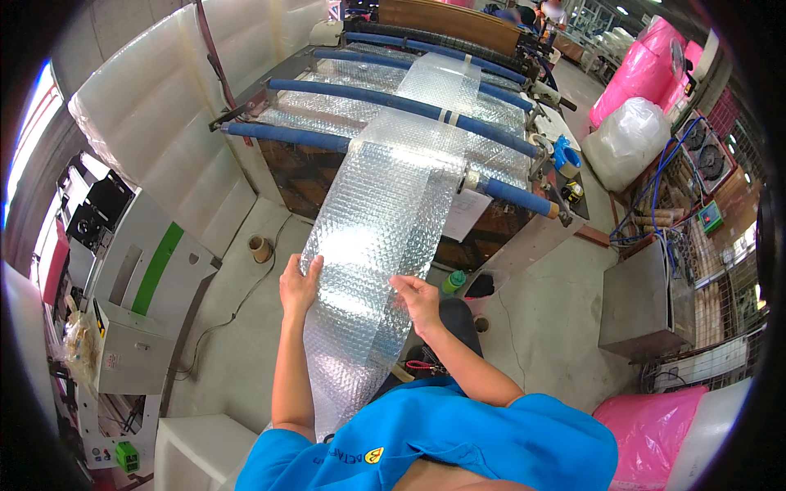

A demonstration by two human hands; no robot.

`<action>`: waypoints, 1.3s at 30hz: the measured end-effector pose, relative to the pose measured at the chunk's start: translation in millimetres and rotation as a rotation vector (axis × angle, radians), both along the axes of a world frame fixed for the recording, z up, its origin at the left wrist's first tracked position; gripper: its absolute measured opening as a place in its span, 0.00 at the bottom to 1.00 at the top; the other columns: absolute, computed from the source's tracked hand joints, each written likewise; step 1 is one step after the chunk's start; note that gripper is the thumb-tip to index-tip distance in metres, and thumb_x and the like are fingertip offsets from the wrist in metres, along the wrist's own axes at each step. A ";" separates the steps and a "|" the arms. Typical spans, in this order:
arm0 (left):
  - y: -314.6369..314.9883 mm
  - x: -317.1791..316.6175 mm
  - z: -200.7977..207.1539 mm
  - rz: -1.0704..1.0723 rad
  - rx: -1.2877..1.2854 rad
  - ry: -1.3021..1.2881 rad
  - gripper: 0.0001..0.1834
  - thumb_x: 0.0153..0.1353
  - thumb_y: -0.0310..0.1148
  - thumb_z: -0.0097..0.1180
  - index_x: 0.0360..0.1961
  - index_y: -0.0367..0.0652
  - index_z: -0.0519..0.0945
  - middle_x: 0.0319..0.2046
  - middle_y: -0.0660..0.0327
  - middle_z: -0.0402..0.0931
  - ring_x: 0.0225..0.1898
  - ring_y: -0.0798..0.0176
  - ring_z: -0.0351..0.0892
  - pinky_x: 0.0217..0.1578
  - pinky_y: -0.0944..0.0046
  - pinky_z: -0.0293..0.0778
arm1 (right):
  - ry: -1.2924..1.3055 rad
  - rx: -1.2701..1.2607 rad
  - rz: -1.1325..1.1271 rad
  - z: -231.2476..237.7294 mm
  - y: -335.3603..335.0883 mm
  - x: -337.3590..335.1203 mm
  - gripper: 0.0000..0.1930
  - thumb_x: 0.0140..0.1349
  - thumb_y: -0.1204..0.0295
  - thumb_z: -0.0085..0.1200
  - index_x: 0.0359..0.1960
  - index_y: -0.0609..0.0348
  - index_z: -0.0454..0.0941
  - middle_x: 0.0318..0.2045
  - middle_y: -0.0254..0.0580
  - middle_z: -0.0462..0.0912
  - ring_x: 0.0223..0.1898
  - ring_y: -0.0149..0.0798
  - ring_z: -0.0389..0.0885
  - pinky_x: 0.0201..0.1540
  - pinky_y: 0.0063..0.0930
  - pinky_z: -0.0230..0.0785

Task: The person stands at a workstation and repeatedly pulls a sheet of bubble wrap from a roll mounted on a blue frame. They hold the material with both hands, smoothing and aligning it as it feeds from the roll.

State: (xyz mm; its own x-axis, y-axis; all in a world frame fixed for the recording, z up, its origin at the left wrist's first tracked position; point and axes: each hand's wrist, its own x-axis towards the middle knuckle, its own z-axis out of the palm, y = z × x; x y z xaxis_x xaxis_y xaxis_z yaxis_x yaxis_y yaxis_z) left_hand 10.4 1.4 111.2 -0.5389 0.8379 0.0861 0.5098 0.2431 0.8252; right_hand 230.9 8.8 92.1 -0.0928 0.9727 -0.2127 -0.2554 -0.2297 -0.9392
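Note:
A long strip of silvery bubble wrap [370, 213] comes down toward me over blue rollers and runs on below my hands to my lap. My left hand [300, 282] grips its left edge, thumb on top and fingers mostly hidden beneath. At the right edge, my right hand [417, 303] pinches the film between thumb and fingers. A narrower band shows along the strip's right side. Where the strip leaves the machine, it passes over the nearest blue roller [286, 137]. Farther back, a clear bubble film piece [442, 82] lies across the rollers.
A grey-white machine [139, 286] with a green stripe stands at left. Tape [566, 155] rests on the frame's right corner, a green bottle [453, 282] below. A metal box [647, 299], pink rolls [643, 69] and a white bag [626, 143] are at right.

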 end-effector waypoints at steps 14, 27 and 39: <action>10.4 -0.6 -37.1 -0.040 -0.046 -0.146 0.23 0.57 0.48 0.46 0.24 0.35 0.70 0.16 0.53 0.70 0.21 0.59 0.70 0.25 0.60 0.64 | -0.302 0.130 0.012 -33.5 -2.5 -0.4 0.08 0.49 0.72 0.59 0.25 0.65 0.80 0.25 0.34 0.77 0.22 0.22 0.69 0.23 0.15 0.60; 54.1 23.0 -122.6 -0.020 -0.115 0.133 0.22 0.61 0.52 0.36 0.34 0.41 0.66 0.27 0.47 0.75 0.31 0.39 0.72 0.31 0.46 0.65 | -0.406 0.030 -0.033 -92.5 34.7 6.4 0.09 0.50 0.69 0.59 0.28 0.64 0.80 0.22 0.34 0.79 0.24 0.23 0.72 0.28 0.17 0.64; 55.2 25.6 -122.3 -0.013 -0.111 0.138 0.22 0.61 0.52 0.35 0.33 0.41 0.66 0.26 0.46 0.74 0.30 0.38 0.72 0.31 0.45 0.65 | -0.445 0.167 -0.063 -104.9 34.5 7.5 0.11 0.50 0.67 0.58 0.28 0.63 0.80 0.22 0.34 0.80 0.25 0.22 0.73 0.29 0.17 0.64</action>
